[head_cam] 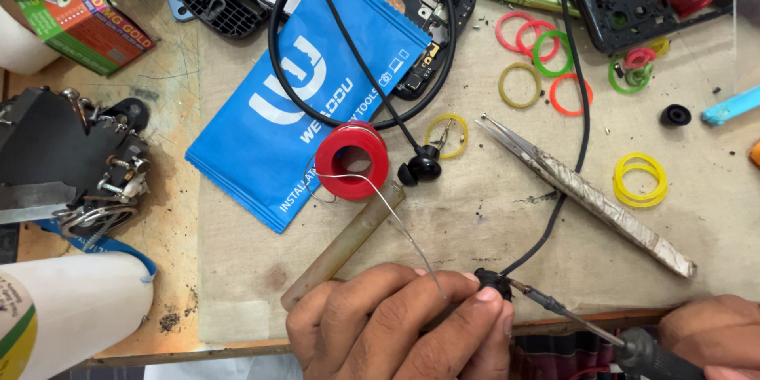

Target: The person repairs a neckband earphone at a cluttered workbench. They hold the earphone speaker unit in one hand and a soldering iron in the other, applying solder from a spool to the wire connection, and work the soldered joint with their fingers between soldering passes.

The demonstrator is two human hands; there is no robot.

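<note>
Down at the near edge of the desk [475,222], the left hand [400,324] was curled narrow, pinching a small black earbud [492,282] and a thin solder wire [400,222] between its fingertips. That wire ran far and left to a red spool [351,160] lying on a blue pouch [301,87]. And from the right came the right hand [712,332], closed around a soldering iron [602,331], its tip touching the earbud. Metal tweezers [586,194] lay just beyond, to the right, with coloured rubber bands [546,55] scattered further off.
</note>
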